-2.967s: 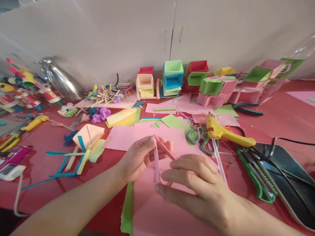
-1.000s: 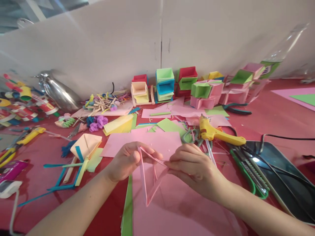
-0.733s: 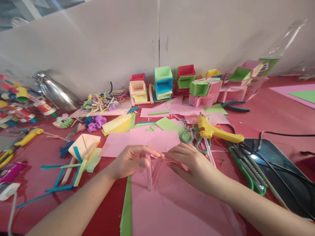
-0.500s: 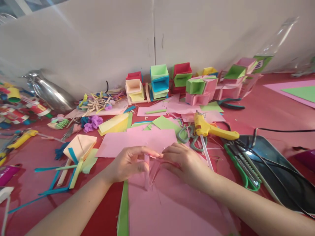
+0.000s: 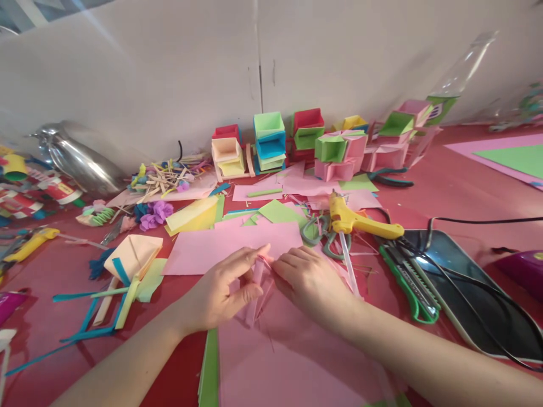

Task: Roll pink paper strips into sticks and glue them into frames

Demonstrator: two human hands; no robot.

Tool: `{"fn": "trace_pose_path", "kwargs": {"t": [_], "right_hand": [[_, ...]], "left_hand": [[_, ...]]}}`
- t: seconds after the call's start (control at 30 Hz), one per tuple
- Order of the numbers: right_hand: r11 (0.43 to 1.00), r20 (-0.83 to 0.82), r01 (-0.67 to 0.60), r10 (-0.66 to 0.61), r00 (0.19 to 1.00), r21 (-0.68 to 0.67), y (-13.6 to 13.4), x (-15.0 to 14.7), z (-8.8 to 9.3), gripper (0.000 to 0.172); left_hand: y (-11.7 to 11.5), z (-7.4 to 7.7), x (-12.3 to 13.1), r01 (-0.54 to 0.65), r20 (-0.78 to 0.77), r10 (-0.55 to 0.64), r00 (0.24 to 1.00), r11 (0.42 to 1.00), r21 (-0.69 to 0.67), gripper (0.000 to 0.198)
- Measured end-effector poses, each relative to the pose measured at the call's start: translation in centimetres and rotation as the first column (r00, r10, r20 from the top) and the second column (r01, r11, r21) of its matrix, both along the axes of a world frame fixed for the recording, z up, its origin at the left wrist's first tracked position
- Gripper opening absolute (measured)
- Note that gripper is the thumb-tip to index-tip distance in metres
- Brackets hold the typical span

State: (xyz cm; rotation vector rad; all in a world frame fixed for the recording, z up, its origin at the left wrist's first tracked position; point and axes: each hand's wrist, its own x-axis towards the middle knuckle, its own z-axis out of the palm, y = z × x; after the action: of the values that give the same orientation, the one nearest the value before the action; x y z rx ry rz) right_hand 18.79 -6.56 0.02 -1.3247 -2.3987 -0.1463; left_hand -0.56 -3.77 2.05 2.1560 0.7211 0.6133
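Observation:
My left hand (image 5: 229,291) and my right hand (image 5: 307,280) meet over a large pink sheet (image 5: 297,362). Between their fingertips stands a small frame of folded pink paper strips (image 5: 255,299), its lower ends reaching down to the sheet. My left hand curls round its left strip, thumb beside it and index finger near the top. My right fingers pinch its upper right part, which they largely cover. Just behind the hands lies another pink sheet (image 5: 195,251). A yellow hot glue gun (image 5: 367,222) rests right of them, with a clear glue stick (image 5: 348,260) in its back.
Scissors (image 5: 335,246), a green cutter (image 5: 409,288) and a dark-faced tray (image 5: 466,288) crossed by a black cable lie rightward. Paper miniature chairs (image 5: 270,144) line the back by a glass bottle (image 5: 462,68). A blue-and-peach paper chair (image 5: 133,257) and a metal jug (image 5: 80,161) are leftward.
My left hand has shifted slightly, its index finger lifting up and away from the right fingertips. My right hand keeps its pinch. The whole view has slid a little to the right.

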Motion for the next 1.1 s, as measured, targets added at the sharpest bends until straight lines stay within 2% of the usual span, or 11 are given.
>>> {"fn": "trace_pose_path", "kwargs": {"t": [0.1, 0.3, 0.47, 0.63, 0.77, 0.83, 0.9, 0.97, 1.03, 1.1], "right_hand": [[1.000, 0.045, -0.008, 0.007, 0.999, 0.010, -0.1, -0.1, 0.0, 0.014], [1.000, 0.074, 0.002, -0.001, 0.997, -0.013, 0.0, -0.1, 0.1, 0.008], [1.000, 0.062, -0.025, 0.024, 0.998, 0.018, -0.1, -0.1, -0.1, 0.011], [0.999, 0.052, -0.017, 0.015, 0.999, 0.030, -0.1, 0.1, -0.2, 0.011], [1.000, -0.059, 0.010, -0.010, 0.998, -0.004, -0.6, 0.2, 0.5, 0.010], [1.000, -0.180, 0.004, -0.006, 0.984, -0.007, -1.1, 0.3, 1.3, 0.017], [0.998, -0.303, -0.012, 0.028, 0.953, 0.055, -1.3, 0.7, 2.4, 0.021], [0.990, -0.351, -0.001, 0.051, 0.935, 0.143, -1.1, 1.8, 3.4, 0.020], [0.980, -0.292, 0.095, -0.039, 0.955, 0.177, -0.4, 3.7, 4.3, 0.019], [0.932, -0.164, 0.318, -0.292, 0.942, 0.171, 0.6, 6.1, 4.7, 0.027]], "left_hand": [[-0.2, -0.1, 0.1, 0.005, 0.006, -0.005, 1.000, 0.999, -0.038, 0.055], [-0.6, -0.1, -0.1, 0.028, 0.049, -0.020, 0.999, 0.986, -0.165, 0.064], [-0.6, 0.5, -0.1, 0.042, 0.057, -0.034, 0.998, 0.989, -0.143, 0.045], [-0.5, 0.7, 0.1, 0.044, 0.070, -0.035, 0.997, 0.989, -0.144, 0.040], [-0.7, 0.7, 0.2, 0.038, 0.069, -0.026, 0.997, 0.983, -0.179, 0.036], [-0.7, 0.8, 0.2, 0.036, 0.064, -0.025, 0.998, 0.982, -0.183, 0.034], [-0.7, 0.9, 0.2, 0.043, 0.060, -0.032, 0.998, 0.982, -0.186, 0.034], [-0.7, 0.9, 0.1, 0.045, 0.054, -0.035, 0.998, 0.981, -0.187, 0.033], [-0.7, 0.9, 0.0, 0.033, 0.049, -0.025, 0.998, 0.983, -0.180, 0.033], [-0.7, 0.7, -0.1, 0.012, 0.064, -0.002, 0.998, 0.987, -0.159, 0.033]]}}
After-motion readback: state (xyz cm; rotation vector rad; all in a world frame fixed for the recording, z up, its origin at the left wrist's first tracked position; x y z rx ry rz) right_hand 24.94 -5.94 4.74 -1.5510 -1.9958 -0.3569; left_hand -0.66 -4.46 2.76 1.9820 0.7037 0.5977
